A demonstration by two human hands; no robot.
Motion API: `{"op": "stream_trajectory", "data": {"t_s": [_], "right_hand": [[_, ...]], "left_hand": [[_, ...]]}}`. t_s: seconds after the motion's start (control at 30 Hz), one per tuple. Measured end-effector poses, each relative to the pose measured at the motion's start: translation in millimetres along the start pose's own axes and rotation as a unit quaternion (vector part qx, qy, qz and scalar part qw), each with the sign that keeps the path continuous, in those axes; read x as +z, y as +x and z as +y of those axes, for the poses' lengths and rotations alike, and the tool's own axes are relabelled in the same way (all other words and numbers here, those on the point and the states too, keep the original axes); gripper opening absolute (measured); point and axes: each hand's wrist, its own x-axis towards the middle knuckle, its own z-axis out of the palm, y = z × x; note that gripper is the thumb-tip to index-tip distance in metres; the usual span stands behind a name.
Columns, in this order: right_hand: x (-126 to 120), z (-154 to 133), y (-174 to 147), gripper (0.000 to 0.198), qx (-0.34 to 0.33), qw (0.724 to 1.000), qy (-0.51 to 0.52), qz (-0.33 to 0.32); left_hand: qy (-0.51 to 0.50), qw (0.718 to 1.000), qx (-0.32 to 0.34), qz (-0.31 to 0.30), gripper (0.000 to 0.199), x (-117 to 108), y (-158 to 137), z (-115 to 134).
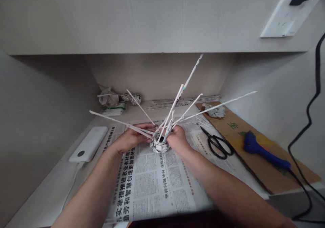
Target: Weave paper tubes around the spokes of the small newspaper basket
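A small woven paper basket stands on the spread newspaper, with several rolled paper sticks fanning up and outward from it. My left hand is at the basket's left side, its fingers curled behind the sticks and against the weave. On the right side, my right hand is closed at the rim, the thumb reaching inside and the fingers mostly hidden behind. The two hands hold the basket between them.
Black scissors lie right of the newspaper. A blue glue gun and crumpled paper rest on cardboard. At left is a white power bank with a cable. Paper sticks and a plastic bag lie along the back.
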Motion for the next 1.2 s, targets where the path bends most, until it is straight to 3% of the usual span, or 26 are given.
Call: {"op": "stream_trajectory", "data": {"t_s": [0.2, 0.4, 0.5, 0.8, 1.03, 1.2], "right_hand": [[2.7, -6.3, -6.9, 0.016, -0.024, 0.999, -0.047, 0.007], [6.0, -13.6, -15.2, 0.013, -0.027, 0.994, -0.107, -0.012], [6.2, -13.4, -14.7, 0.013, -0.031, 0.995, -0.099, -0.014], [3.6, -4.6, -10.0, 0.012, -0.068, 0.992, -0.104, -0.015], [0.9, -8.5, -9.2, 0.019, -0.031, 0.993, -0.111, -0.022], [-3.2, -9.8, -7.3, 0.017, -0.037, 0.987, -0.153, -0.007]], "left_hand": [[0.005, 0.995, -0.011, 0.095, 0.038, 13.7, 8.0, -11.0], [0.177, 0.955, 0.090, 0.222, 0.022, 26.3, 11.9, -16.5], [0.192, 0.950, 0.099, 0.224, 0.020, 24.5, 13.2, -20.9], [0.053, 0.982, 0.035, 0.179, 0.029, 26.5, 14.1, -24.1], [0.062, 0.955, 0.082, 0.280, 0.026, 29.0, 15.8, -25.5], [0.025, 0.954, 0.057, 0.292, 0.034, 28.0, 16.5, -23.4]]}}
